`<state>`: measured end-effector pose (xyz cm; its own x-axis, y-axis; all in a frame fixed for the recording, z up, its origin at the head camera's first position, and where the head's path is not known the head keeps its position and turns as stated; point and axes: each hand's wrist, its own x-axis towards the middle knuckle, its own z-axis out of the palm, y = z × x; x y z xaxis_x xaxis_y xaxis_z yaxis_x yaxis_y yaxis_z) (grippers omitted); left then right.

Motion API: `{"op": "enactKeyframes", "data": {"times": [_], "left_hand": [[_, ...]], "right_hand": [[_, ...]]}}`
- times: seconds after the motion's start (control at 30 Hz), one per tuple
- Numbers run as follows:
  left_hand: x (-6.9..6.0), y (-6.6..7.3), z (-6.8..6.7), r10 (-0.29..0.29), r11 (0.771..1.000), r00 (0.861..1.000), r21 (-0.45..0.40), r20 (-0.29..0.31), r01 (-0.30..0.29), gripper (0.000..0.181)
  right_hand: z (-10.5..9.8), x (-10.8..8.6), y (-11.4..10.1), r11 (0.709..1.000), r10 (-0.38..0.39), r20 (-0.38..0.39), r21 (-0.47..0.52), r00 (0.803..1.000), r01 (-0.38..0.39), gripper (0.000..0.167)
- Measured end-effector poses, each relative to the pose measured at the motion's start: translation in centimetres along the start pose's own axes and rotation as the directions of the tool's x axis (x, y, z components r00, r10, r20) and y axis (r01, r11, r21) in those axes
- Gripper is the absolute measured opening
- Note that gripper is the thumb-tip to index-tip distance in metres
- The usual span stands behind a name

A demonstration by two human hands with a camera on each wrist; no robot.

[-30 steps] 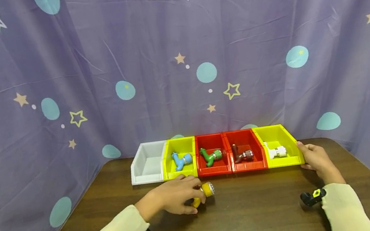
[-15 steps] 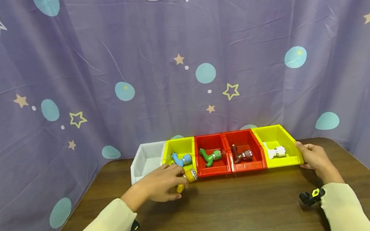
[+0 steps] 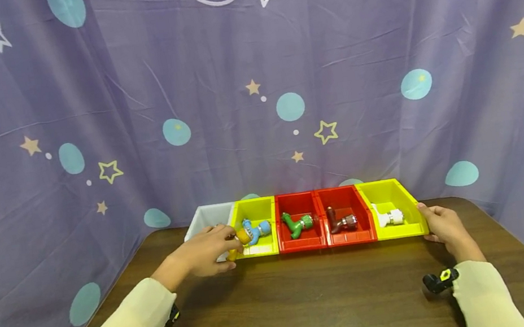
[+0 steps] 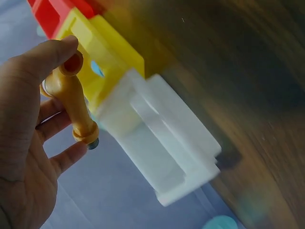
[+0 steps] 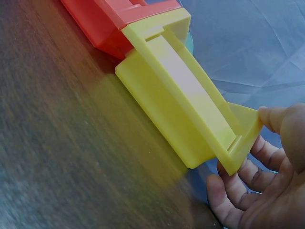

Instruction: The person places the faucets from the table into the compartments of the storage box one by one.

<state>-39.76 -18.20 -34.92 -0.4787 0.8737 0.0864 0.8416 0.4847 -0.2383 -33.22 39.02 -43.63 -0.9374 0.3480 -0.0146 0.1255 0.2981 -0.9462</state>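
My left hand (image 3: 201,254) holds a yellow toy tap (image 4: 71,93) between thumb and fingers. It hangs over the front of the white bin (image 4: 152,143), near the border with the left yellow bin (image 3: 262,204). In the head view the hand covers part of the white bin. My right hand (image 3: 448,225) grips the outer front corner of the right yellow bin (image 5: 174,90); its thumb is on the edge and its fingers are below. A blue tap (image 3: 257,230) lies in the left yellow bin, and a white tap (image 3: 390,216) in the right one.
Two red bins stand between the yellow ones, holding a green tap (image 3: 298,223) and a dark brown tap (image 3: 343,220). The row sits at the back of a brown wooden table (image 3: 325,302). A purple patterned curtain (image 3: 221,164) hangs behind.
My left hand has carried the yellow tap up from the table, leftward and away from me, past the left yellow bin's front to the white bin. The right hand keeps its grip.
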Motion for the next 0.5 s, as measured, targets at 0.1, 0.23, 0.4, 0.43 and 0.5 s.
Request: {"op": "enactKeyframes", "data": {"times": [0.1,0.23,0.4,0.43,0.5], "left_hand": [[-0.6,-1.0,0.0,-0.036,0.999,0.999,-0.001,0.004,0.036,0.028],[-1.3,-2.6,0.2,-0.074,0.997,0.997,0.0,-0.006,0.074,0.027],[-1.9,-4.1,0.6,-0.104,0.995,0.994,0.002,-0.025,0.104,0.027],[-1.9,-4.3,0.7,-0.109,0.994,0.994,0.001,-0.027,0.109,0.026],[-2.1,-4.6,0.7,-0.129,0.992,0.991,-0.003,-0.021,0.129,0.025]], "right_hand": [[0.0,0.0,-0.1,1.0,0.003,0.002,0.0,1.0,-0.003,0.072],[0.0,0.0,-0.1,1.0,0.007,-0.003,-0.004,1.0,-0.007,0.072],[-0.1,0.0,-0.1,1.0,0.009,-0.01,-0.005,1.0,-0.009,0.071],[-0.1,0.0,-0.2,1.0,0.01,-0.01,-0.006,1.0,-0.01,0.071],[-0.1,0.0,-0.2,1.0,0.012,-0.011,-0.009,1.0,-0.012,0.071]]}}
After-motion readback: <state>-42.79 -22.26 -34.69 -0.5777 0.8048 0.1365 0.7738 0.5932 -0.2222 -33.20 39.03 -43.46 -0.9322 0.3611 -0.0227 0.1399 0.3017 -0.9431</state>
